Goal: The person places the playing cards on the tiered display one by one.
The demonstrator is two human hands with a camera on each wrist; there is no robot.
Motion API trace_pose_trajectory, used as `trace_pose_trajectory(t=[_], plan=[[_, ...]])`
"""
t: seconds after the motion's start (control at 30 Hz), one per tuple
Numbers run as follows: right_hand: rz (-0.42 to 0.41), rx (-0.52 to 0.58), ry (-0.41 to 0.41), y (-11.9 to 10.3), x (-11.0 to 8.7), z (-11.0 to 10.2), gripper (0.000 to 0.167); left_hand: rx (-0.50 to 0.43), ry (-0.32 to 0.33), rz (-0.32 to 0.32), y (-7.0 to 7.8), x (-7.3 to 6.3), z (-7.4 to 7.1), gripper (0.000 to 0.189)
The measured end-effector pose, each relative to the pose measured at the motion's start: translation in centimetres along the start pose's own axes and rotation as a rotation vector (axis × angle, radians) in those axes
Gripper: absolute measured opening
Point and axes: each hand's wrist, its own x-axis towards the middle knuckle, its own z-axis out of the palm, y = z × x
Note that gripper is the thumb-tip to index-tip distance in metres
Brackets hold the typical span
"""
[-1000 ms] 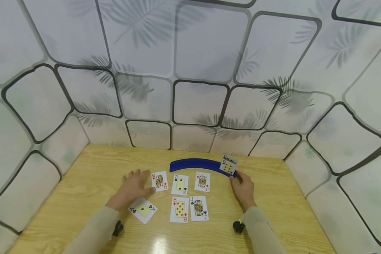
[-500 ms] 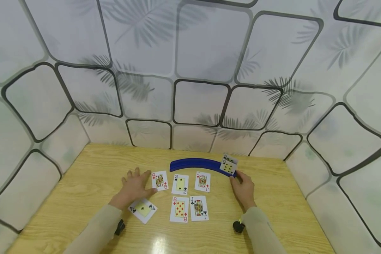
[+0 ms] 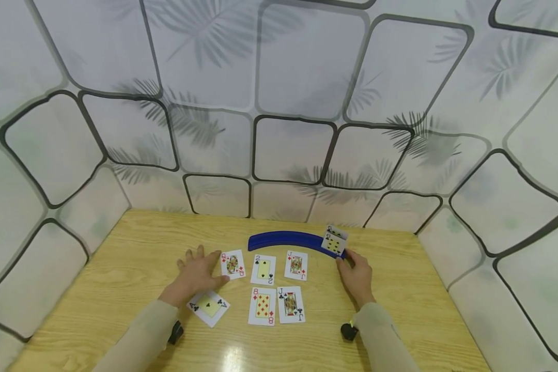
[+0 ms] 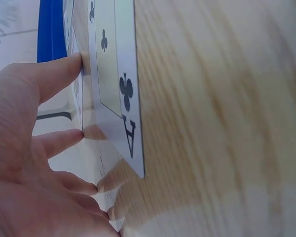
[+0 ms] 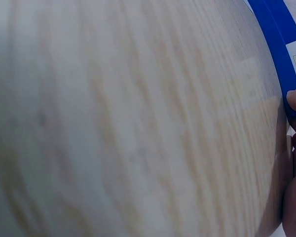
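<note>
On the desk [image 3: 400, 268], the left hand's grip [image 3: 197, 273] is spread, touching a white, red-diamond queen card [image 3: 233, 264]. The right hand's grip [image 3: 357, 275] pinches the end of a curved blue holder [image 3: 283, 238] bearing two cards [image 3: 334, 244].

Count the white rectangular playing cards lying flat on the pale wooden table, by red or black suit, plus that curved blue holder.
Red suits: 3 (queen of diamonds, red jack, eight of diamonds)
Black suits: 3 (ace of clubs, two of spades, black jack)
Curved blue holder: 1
Total: 7
</note>
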Motion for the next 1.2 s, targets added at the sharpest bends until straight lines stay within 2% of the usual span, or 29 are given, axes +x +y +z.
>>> trace_pose_trajectory(t=[0.43, 0.77, 0.9, 1.2], plan=[[-0.019, -0.009, 0.030, -0.2, -0.1, 0.0, 0.050, -0.052, -0.019, -0.031, 0.3, 0.3, -0.2, 0.081], [-0.011, 0.000, 0.020, -0.2, -0.1, -0.1, 0.050, -0.071, -0.020, -0.077, 0.6, 0.8, -0.1, 0.081], [-0.010, 0.006, 0.027, -0.2, -0.1, -0.1, 0.050, -0.111, 0.025, -0.058, 0.4, 0.8, 0.2, 0.080], [-0.016, 0.011, 0.027, 0.1, 0.1, 0.0, 0.049, -0.279, 0.216, 0.009, 0.1, 1.0, 1.2, 0.055]])
